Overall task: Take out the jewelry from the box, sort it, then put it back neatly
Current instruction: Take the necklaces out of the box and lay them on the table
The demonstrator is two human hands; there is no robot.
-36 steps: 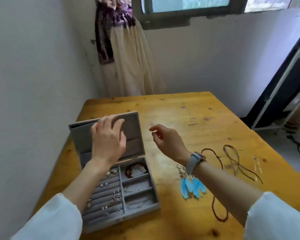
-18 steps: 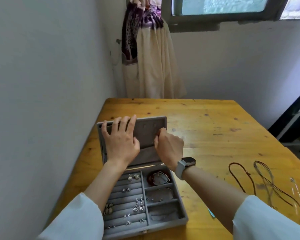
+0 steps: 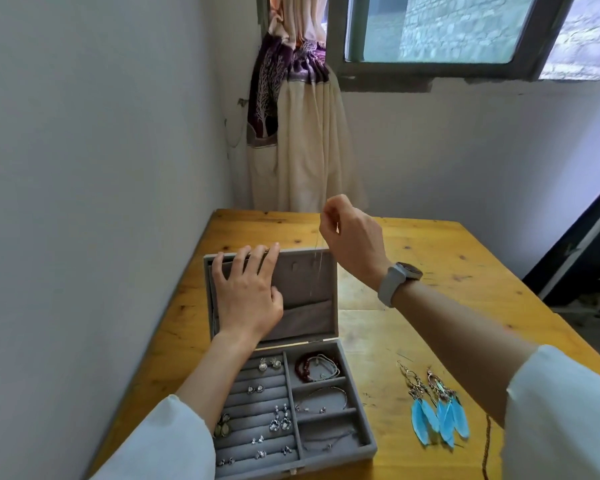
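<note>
Under my left fingers point(image 3: 253, 258) the jewelry box point(image 3: 329, 424) is matt grey velvety cloth. My right fingers point(image 3: 329, 216) pinch a thin shiny metal chain point(image 3: 317, 261). Below them, the bench point(image 3: 430, 258) is glossy varnished wood, the feather earrings point(image 3: 437, 414) soft blue.

From my seat the yellow wooden worktop point(image 3: 413, 327) fills the lower middle, its far edge against the room corner. At twelve o'clock a cream curtain point(image 3: 309, 140) with a purple patterned band hangs bunched beside a grey-framed window point(image 3: 437, 69) at one o'clock. At three o'clock I see a dark frame point(image 3: 582, 251) leaning by the white wall point(image 3: 101, 168).
</note>
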